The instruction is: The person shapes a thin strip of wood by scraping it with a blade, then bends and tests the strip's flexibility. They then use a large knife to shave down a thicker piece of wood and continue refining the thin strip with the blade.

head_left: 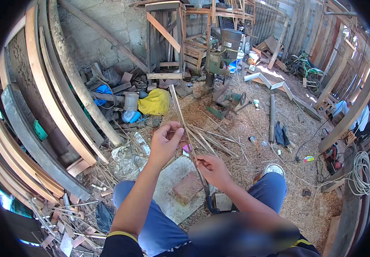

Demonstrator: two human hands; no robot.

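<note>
Pale wood shows along the upper end of the long narrow strip [177, 105] leaning up in front of you, while its lower length looks darker and runs down beside a curved black piece [212, 205] near your knees. Your left hand [164, 143] is higher on it, thumb and fingertips drawn together right at its edge, though you can't tell from here how firmly they grip. Your right hand [215, 170] sits lower, fingers curled in against the strip, seemingly holding it; your two hands are apart from each other. Below them you have a pale slab [165, 188] with a reddish block [187, 187] on it, and more thin strips [221, 147] lie loose on the ground just beyond. As for progress, you have one strip up at your hands, in one long length as far as it shows; whether it is finished, or whether the loose ones are already worked, cannot be told.
</note>
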